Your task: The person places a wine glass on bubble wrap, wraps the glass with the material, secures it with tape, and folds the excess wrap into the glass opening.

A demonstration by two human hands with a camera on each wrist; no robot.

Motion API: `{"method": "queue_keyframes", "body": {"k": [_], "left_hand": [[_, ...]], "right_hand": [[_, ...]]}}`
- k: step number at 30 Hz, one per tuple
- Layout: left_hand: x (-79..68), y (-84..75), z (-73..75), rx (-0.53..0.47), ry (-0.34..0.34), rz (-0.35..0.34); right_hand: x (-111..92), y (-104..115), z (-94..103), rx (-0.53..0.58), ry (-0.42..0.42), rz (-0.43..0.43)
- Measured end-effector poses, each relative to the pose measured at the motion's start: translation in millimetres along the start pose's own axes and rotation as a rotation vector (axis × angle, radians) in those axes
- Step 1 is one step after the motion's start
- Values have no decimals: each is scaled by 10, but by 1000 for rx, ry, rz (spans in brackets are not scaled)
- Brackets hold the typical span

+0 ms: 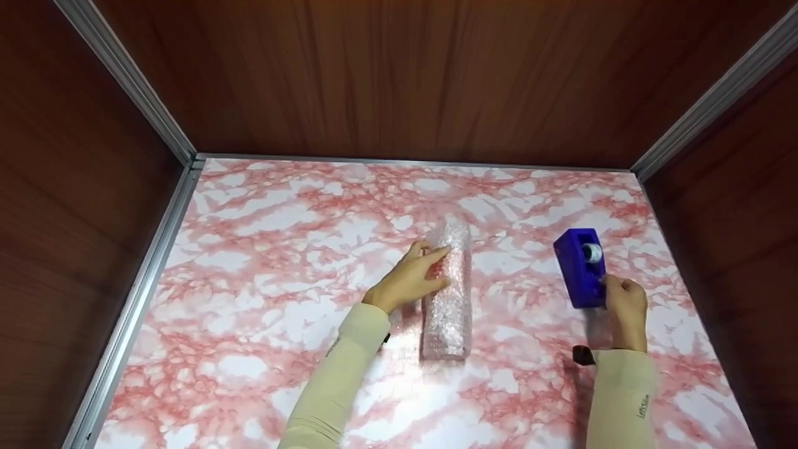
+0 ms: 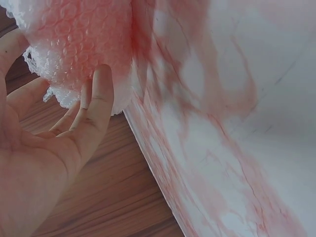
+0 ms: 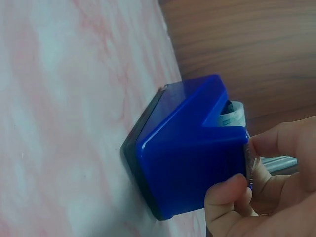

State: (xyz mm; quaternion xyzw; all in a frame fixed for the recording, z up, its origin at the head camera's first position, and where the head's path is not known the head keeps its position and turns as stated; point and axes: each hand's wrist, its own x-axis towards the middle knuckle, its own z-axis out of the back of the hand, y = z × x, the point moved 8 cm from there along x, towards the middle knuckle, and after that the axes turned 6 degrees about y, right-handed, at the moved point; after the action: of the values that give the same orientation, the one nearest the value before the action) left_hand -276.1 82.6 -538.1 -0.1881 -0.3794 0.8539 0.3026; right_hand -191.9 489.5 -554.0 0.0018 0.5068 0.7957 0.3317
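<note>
A long bundle of bubble wrap (image 1: pixel 450 312) lies on the tabletop, its long side pointing away from me. My left hand (image 1: pixel 408 279) rests on its left side with fingers spread; in the left wrist view the fingertips touch the bubbled surface, which looks pinkish there. To the right stands a blue tape dispenser (image 1: pixel 578 268) with a small roll of tape (image 1: pixel 592 252) in it. At the dispenser's near end, my right hand (image 1: pixel 626 308) has thumb and fingers closed around the serrated cutter (image 3: pixel 249 165). Any tape strip between those fingers is hidden.
The tabletop (image 1: pixel 262 299) has a pink and white marble pattern. Dark wood-grain panels (image 1: pixel 386 81) rise at the back and both sides, with metal rails (image 1: pixel 134 81) along the corners. A stretch of table separates the bundle from the dispenser.
</note>
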Motion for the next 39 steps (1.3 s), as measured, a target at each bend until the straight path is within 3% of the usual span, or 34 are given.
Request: {"method": "queue_keyframes", "body": {"k": [4,18,27,33,39], "left_hand": [[3,-7,3,-5,-3,-9],[8,18,0,3,5,8],[16,23,-8,3,-5,7],[16,33,-13,-6,-10,9],[17,33,-10,-13,-10,4]], "right_hand": [[-7,18,4,54,1,-18],[-96,-79,24,450,17,-106],[-83,-235,-5,777,28,-117],[-81,-359,-1,984,-10,-143],[-59,-421,-37,1235,-48,-84]]}}
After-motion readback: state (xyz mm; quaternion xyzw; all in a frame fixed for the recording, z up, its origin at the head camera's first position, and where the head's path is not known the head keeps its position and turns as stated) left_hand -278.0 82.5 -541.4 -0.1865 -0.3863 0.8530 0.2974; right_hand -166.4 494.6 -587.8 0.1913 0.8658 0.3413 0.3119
